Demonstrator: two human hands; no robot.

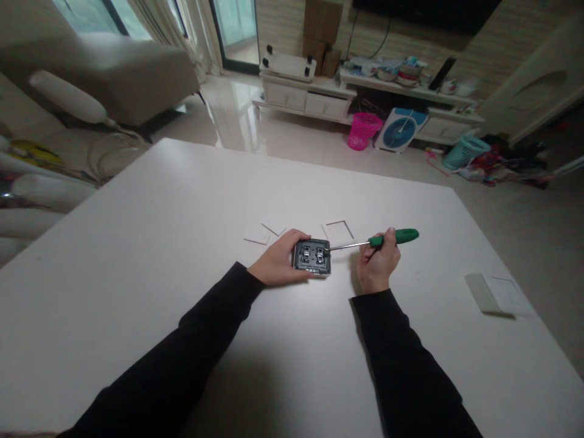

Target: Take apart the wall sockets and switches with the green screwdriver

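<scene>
A dark grey switch module [312, 257] lies on the white table [137, 255], its inner parts facing up. My left hand [277, 266] is wrapped round its left side, thumb on the far edge, holding it down. My right hand [378, 265] is closed on a green-handled screwdriver [392, 238]. The metal shaft runs left and its tip touches the module's upper right corner.
Two white square cover pieces [267, 230] and a white frame [338, 230] lie just beyond the module. A white box [497, 294] sits near the table's right edge. Past the table are a sofa, a pink basket [362, 129], a fan and low white cabinets.
</scene>
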